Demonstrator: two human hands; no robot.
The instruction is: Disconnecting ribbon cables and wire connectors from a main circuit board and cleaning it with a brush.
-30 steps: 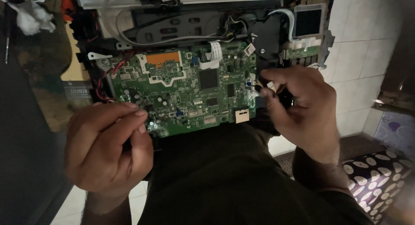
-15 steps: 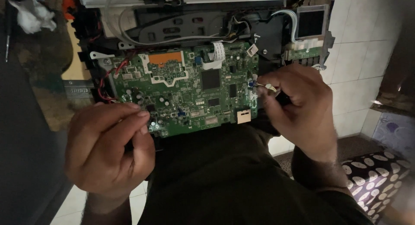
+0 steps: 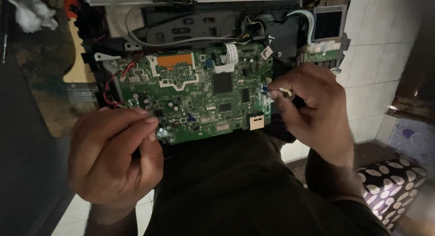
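Green circuit board (image 3: 195,95) sits tilted across the lap, lower edge resting against the dark trousers (image 3: 235,181), upper edge against the open black casing (image 3: 217,27) of the machine behind it. I note little movement over the last second: board is in the same place, both hands hold nearly the same posts.

Right hand (image 3: 312,113) at the board's right edge. A second ago its fingers were a touch further right and lower; now the thumb and forefinger tips have edged in against the edge of the board, pinched close together on a small white plug (image 3: 284,91) with a thin wire. Other fingers curled in. I judge the plug is being worked at the connector there, whether going in or coming out I cannot tell.

Left hand (image 3: 115,159) has not shifted. It is curled nearly closed at the lower left corner of the board, thumb over the bent fingers. Something dark and thin shows between the fingers; I cannot tell what it is, or whether the hand grips the board's corner too.

Around it: red wires (image 3: 111,84) at the left edge of the board, a flat white ribbon cable (image 3: 229,59) at its top, a small screen (image 3: 327,24) upper right, pale floor tiles (image 3: 376,63), a spotted cushion (image 3: 392,181) lower right
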